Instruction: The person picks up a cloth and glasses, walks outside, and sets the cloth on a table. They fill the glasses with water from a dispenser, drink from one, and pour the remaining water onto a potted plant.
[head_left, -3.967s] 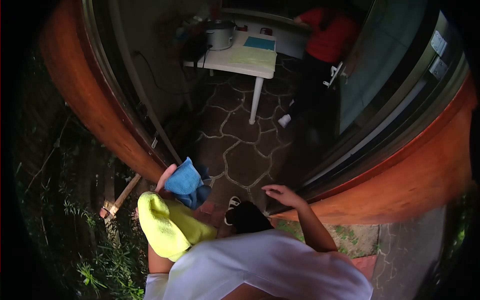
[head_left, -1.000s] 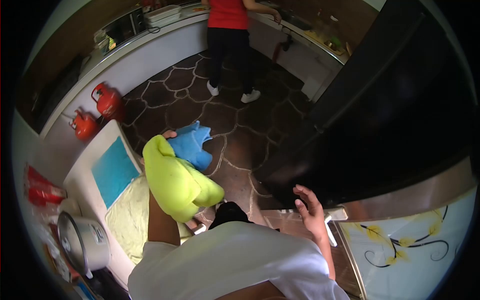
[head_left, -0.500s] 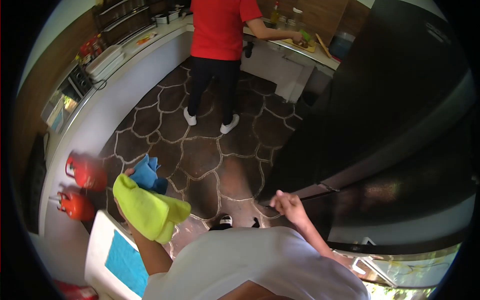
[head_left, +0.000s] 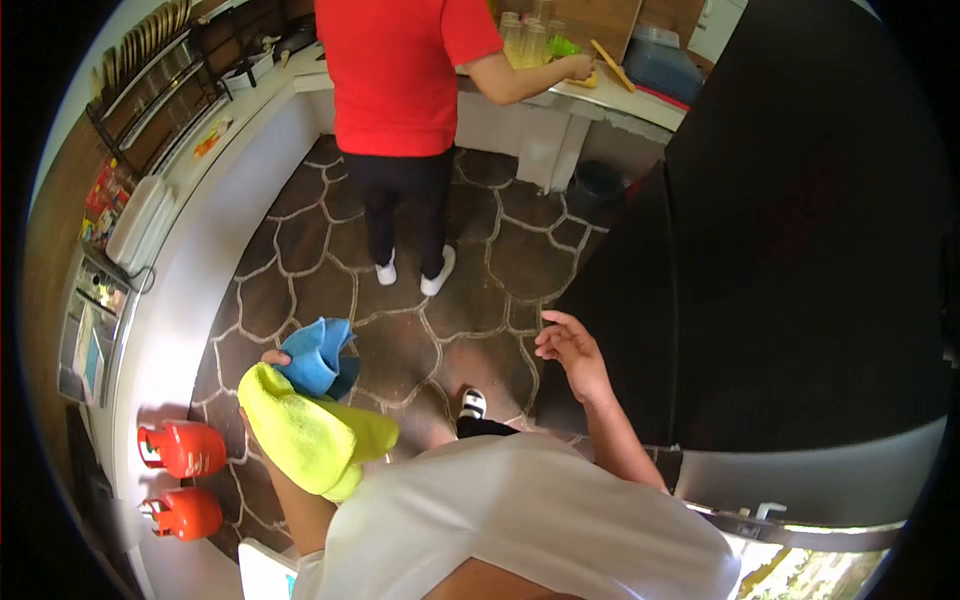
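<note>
My left hand grips a crumpled blue cloth. A yellow-green cloth drapes over the same hand and forearm, hiding most of the fingers. On the other side, my right hand is raised in the air with its fingers apart and nothing in it. The dark fridge stands just right of that hand, with no contact that I can make out.
A person in a red shirt stands ahead at the counter, one arm over it. Two red gas cylinders sit by the left wall. Dark stone flooring runs between; a white chair is at lower left.
I have moved forward, so the person in red appears nearer and the white chair has slid mostly out of view. My right hand has risen and its fingers have spread. Both cloths stay in my left hand.
</note>
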